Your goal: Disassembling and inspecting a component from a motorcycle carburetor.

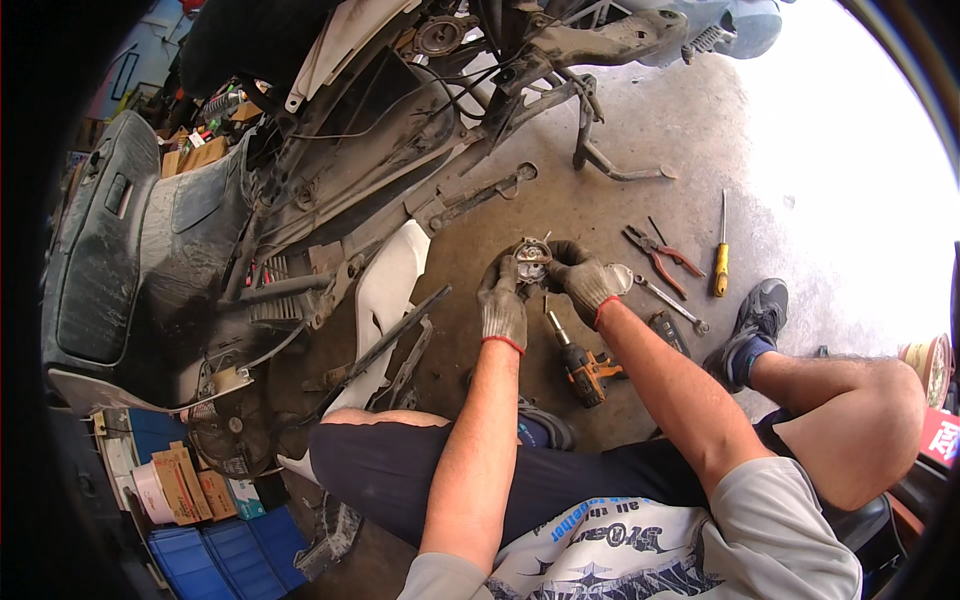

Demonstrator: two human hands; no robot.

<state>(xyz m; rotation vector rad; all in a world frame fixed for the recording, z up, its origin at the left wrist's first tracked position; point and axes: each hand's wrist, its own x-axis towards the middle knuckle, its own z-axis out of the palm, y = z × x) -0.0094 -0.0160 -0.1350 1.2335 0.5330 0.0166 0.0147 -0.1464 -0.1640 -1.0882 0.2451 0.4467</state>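
Observation:
Both my hands wear dirty grey gloves with red cuffs. My left hand [503, 298] grips a small round metal part [532, 258] from the left side, and my right hand [580, 275] holds it from the right, fingers curled around it. Below my hands a black and orange power drill [583, 373] with a socket attached lies on the floor. Right of my right hand are a combination wrench [670, 302], pliers with red handles [665, 265] and a yellow-handled screwdriver [721, 268]. A pale metal piece beside my right glove is partly hidden.
A dismantled scooter [160, 270] fills the upper left, with its stand [620, 172] on the concrete floor [520, 200]. A white panel [385, 280] lies left of my hands. Cardboard boxes [183, 485] and blue bins [205, 555] stand lower left. My legs frame the work area.

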